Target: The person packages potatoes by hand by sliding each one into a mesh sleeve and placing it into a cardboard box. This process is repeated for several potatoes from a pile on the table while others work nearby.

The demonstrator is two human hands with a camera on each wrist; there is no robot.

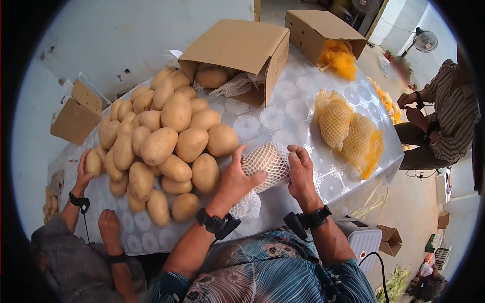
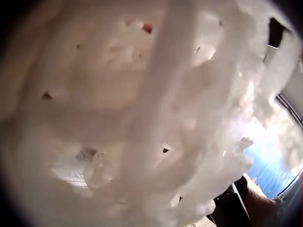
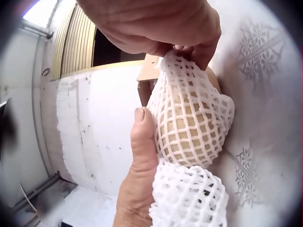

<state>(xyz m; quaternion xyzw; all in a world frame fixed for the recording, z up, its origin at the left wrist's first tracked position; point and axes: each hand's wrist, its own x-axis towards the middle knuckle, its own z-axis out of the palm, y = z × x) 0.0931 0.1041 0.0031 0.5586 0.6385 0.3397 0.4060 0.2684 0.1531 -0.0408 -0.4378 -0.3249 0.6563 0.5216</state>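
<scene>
Net (image 1: 268, 164) beside potato pile (image 1: 159, 146): right hand (image 1: 303, 177) pinched its end, probably for tension; left hand (image 1: 233, 180) gripped it steady, fingers mostly hidden from me.

Produce packing room: heaped tan produce (image 1: 159, 146), cardboard cartons (image 1: 235, 45), yellow net bags (image 1: 376, 146), covered table (image 1: 280, 118), scuffed walls (image 1: 126, 35).

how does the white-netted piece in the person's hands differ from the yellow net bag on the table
The white-netted piece is a single one; the yellow net bag holds two.
The white-netted piece shows only white netting outside, while the yellow net bag has yellow mesh.
The left hand and right hand hold the white-netted piece; the yellow net bag lies untouched on the table.
Both contain rounded produce under open mesh.
</scene>
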